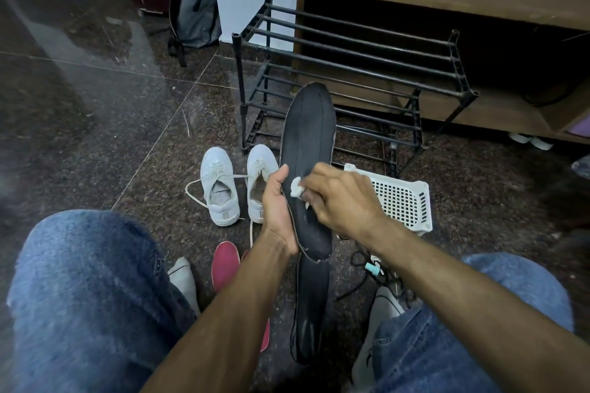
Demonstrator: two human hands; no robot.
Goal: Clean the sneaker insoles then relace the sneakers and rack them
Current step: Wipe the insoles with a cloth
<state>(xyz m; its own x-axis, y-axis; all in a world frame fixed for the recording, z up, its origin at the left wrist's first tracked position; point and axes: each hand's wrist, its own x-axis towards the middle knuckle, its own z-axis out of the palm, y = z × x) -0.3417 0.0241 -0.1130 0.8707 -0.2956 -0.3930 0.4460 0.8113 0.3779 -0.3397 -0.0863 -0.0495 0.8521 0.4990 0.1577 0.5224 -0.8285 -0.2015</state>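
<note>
Wiping a dark insole, mid-clean; seated above the floor, shoe rack ahead.

Left hand (278,207) curled round the edge of the long black foam insole (308,150), held up toe-outward over the floor; right hand (341,198) pinches a small white wad of cloth or tissue (297,187) against its face. Second black insole (311,303) lies below, between the knees. Risks: one-edge grip lets the floppy insole bend or slip under wiping pressure; frayed heel edge could tear; loose lace of the white canvas sneakers (238,183) near the feet could snag. Black metal-bar rack (351,51) holds no shoes.
</note>
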